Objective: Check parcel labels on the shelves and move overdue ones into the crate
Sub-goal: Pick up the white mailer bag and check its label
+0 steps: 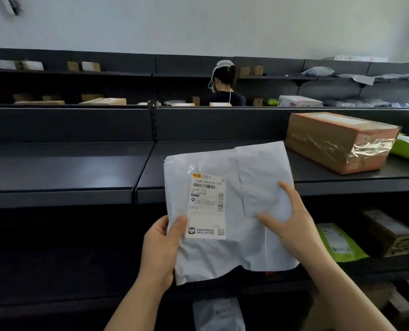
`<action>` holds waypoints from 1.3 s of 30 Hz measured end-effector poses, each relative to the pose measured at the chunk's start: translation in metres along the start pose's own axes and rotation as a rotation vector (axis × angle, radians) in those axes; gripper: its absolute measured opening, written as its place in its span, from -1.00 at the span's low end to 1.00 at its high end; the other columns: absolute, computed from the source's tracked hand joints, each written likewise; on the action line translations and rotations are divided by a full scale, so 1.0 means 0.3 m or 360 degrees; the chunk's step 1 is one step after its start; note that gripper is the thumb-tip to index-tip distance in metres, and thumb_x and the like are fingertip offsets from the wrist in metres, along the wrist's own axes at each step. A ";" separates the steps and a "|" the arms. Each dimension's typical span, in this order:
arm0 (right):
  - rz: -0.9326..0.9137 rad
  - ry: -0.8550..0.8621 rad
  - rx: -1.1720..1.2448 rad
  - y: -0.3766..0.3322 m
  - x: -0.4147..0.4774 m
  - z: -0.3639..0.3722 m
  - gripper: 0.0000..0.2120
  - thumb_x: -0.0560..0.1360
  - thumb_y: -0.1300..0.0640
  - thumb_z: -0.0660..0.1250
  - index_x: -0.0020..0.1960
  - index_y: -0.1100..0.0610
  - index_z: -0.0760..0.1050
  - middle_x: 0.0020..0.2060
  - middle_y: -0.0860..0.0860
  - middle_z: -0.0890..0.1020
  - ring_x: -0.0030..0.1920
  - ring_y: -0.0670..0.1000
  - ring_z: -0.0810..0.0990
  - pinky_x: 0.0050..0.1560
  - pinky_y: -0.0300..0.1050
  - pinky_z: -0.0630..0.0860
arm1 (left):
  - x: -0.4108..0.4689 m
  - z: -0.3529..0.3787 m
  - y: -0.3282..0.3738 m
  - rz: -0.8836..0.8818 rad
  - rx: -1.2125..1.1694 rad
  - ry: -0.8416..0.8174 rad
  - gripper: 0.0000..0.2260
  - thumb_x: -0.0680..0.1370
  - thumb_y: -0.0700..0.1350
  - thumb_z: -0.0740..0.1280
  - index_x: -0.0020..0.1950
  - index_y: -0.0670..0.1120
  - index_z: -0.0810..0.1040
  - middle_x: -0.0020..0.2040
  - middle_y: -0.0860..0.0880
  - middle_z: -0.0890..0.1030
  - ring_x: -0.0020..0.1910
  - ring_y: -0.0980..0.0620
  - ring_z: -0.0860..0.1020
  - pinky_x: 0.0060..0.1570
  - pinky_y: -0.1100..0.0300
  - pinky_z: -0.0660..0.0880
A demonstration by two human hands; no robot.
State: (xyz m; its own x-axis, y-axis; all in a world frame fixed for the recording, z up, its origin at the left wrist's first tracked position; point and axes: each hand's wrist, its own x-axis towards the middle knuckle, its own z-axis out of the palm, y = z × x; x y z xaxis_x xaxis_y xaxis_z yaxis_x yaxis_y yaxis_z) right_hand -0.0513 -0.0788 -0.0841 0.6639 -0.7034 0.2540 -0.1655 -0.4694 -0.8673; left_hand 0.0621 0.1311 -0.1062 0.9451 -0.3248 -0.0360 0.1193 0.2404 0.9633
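The light is soft and even, falling from overhead, and the pale wall (198, 20) takes most of it. The dark shelf top (67, 168) carries a dull sheen towards its front edge, while the lower shelves (55, 259) sink into deep shadow. Glare flares on the tape of the cardboard box (370, 149). The white parcel (222, 254) reads bright; its label (207, 206) is sharp in the large print, mushy in the small. The far shelves (79, 72) look soft. Shelf lines bow towards the frame's sides, and both the top left and bottom right corners smear.

Left grip (161, 244) pinching, right grip (291, 225) splayed flat
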 end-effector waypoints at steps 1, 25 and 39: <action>-0.0011 0.0006 0.0013 0.007 0.000 0.003 -0.19 0.37 0.02 0.53 0.47 -0.23 0.17 0.23 -0.19 0.41 0.16 -0.07 0.45 0.05 -0.13 0.44 | 0.002 -0.007 -0.005 0.0000 -0.0004 -0.0001 -0.84 0.53 -0.14 0.36 0.04 -0.19 0.59 -0.08 -0.14 0.72 -0.12 -0.12 0.70 -0.16 0.04 0.61; -0.0290 -0.0018 -0.0328 -0.215 0.339 -0.083 -0.32 0.43 -0.03 0.46 0.47 -0.09 0.26 0.35 0.06 0.45 0.31 0.10 0.43 0.13 -0.09 0.37 | 0.260 0.119 0.322 0.0396 0.0379 -0.0026 -0.92 0.57 -0.15 0.33 0.00 -0.04 0.61 -0.07 -0.08 0.70 -0.11 -0.09 0.66 -0.09 0.01 0.58; -0.0030 -0.0339 -0.0586 -0.162 0.685 0.053 -0.40 0.51 -0.12 0.32 0.49 0.01 0.27 0.43 0.04 0.41 0.37 0.08 0.42 0.28 -0.07 0.39 | 0.605 0.155 0.312 0.0241 0.1072 0.0225 -0.94 0.41 -0.23 0.46 -0.22 -0.18 0.61 -0.17 -0.17 0.66 -0.21 -0.13 0.60 -0.17 0.06 0.53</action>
State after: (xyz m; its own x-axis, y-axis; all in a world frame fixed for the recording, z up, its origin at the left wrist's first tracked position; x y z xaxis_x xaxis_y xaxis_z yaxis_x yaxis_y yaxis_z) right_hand 0.1048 -0.1920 0.0035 0.7990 -0.5846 0.1408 -0.3754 -0.6678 -0.6428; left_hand 0.2305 0.0521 -0.0101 0.9724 -0.1994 0.1213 -0.1878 -0.3601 0.9138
